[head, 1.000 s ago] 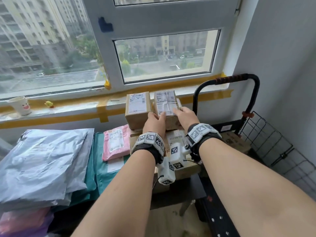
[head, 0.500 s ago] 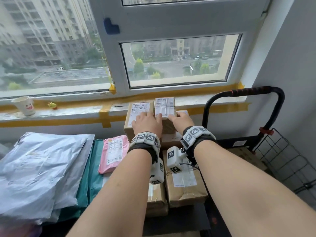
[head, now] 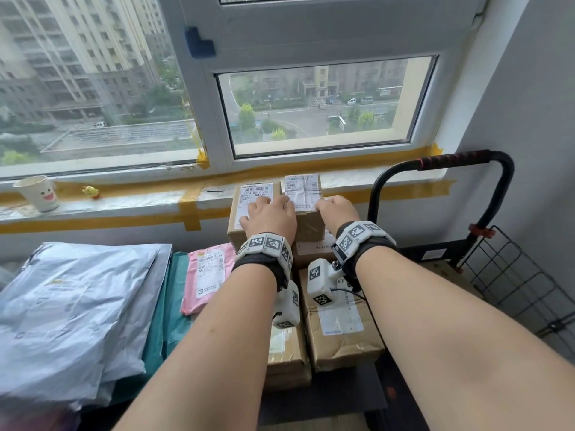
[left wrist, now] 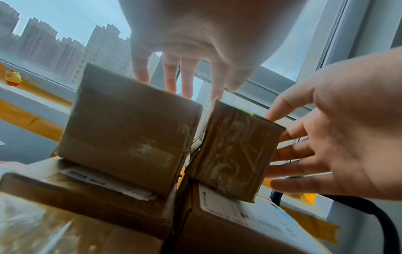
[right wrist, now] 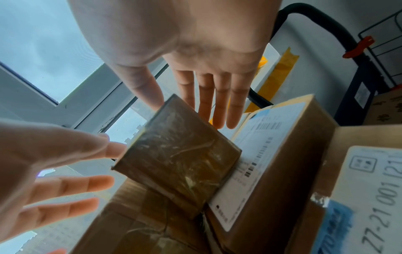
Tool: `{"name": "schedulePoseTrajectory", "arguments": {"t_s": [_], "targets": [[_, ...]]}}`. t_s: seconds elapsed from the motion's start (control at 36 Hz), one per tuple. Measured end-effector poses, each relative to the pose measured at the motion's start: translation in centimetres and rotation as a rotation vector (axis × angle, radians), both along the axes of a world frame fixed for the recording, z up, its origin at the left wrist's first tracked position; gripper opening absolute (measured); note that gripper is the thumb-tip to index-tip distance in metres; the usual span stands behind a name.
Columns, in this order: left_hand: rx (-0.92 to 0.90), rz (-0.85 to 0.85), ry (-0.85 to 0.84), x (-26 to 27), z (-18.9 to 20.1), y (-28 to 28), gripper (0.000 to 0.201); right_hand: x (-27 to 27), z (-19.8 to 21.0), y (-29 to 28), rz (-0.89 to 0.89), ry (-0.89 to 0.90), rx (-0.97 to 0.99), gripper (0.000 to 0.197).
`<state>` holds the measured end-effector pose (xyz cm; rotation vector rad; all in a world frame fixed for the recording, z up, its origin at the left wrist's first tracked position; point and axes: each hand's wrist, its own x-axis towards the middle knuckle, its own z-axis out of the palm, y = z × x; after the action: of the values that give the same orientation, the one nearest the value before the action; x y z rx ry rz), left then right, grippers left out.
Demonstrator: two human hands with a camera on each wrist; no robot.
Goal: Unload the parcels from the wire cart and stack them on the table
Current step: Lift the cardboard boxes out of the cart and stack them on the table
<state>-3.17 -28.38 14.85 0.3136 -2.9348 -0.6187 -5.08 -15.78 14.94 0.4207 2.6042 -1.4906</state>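
2 small cardboard parcels stood side by side at the back of the stack, up against the windowsill: the wider left box [head: 249, 213] with a white label on top, and the narrower taped box [head: 306, 209] just to its right, their near sides touching or almost so in the left wrist view. Both sat on top of larger brown cartons, one of which [head: 340, 334] lay nearest the camera with a white label on its lid.

The left hand [head: 270, 217] lay over the top of the left box, its fingers straight and spread, reaching onto the edge of the taped box; nothing was gripped. The right hand [head: 337, 211] stood at the right side of the taped box with fingers extended and slightly apart, palm turned towards the box. Whether its fingertips actually touched the cardboard could not be told.

To the left on the table lay a pink mailer [head: 207, 275], a teal bag [head: 165, 306] and a heap of grey plastic mailers [head: 77, 306]. The wire cart [head: 510, 275], with its black handle [head: 466, 160], stood at the right against the wall. On the sill sat a paper cup [head: 37, 192] with a smiling face and a small yellow figure [head: 91, 191]
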Motion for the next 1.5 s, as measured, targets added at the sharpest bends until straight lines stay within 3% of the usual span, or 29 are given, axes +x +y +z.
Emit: {"name": "schedulePoseTrajectory", "arguments": {"t_s": [0.14, 0.31, 0.42, 0.75, 0.89, 1.0, 1.19, 1.31, 1.5], "targets": [[0.003, -0.060, -0.005, 0.8, 0.3, -0.1, 0.041, 0.7, 0.3, -0.1, -0.003, 0.016, -0.025, 0.023], [-0.031, -0.108, 0.062, 2.8, 0.7, -0.3, 0.042, 2.8, 0.7, 0.3, -0.034, 0.043, -0.023, 0.011], [-0.030, -0.136, 0.149, 4.4, 1.2, 0.2, 0.041, 5.1, 0.6, 0.8, -0.097, 0.058, -0.007, 0.027], [0.175, -0.340, 0.202, 11.3, 0.3, 9.6, 0.035, 15.7, -3.3, 10.2, -0.379, -0.003, -0.002, 0.031], [0.216, -0.408, 0.142, 13.5, -0.6, 15.3, 0.036, 18.3, -4.4, 16.7, -0.462, -0.065, 0.099, 0.029], [0.270, -0.393, 0.057, 14.4, -2.0, 20.4, 0.036, 19.2, -5.7, 22.0, -0.511, -0.103, 0.130, 0.014], [0.466, -0.269, -0.283, 15.5, -6.6, 29.8, 0.051, 21.1, -10.5, 31.2, -0.423, -0.263, 0.155, 0.022], [0.494, -0.182, -0.388, 16.3, -9.4, 34.3, 0.048, 21.5, -12.7, 36.5, -0.398, -0.350, 0.187, 0.036], [0.461, -0.103, -0.508, 16.1, -13.9, 37.5, 0.046, 20.1, -15.7, 40.6, -0.352, -0.457, 0.186, 0.029]]}}
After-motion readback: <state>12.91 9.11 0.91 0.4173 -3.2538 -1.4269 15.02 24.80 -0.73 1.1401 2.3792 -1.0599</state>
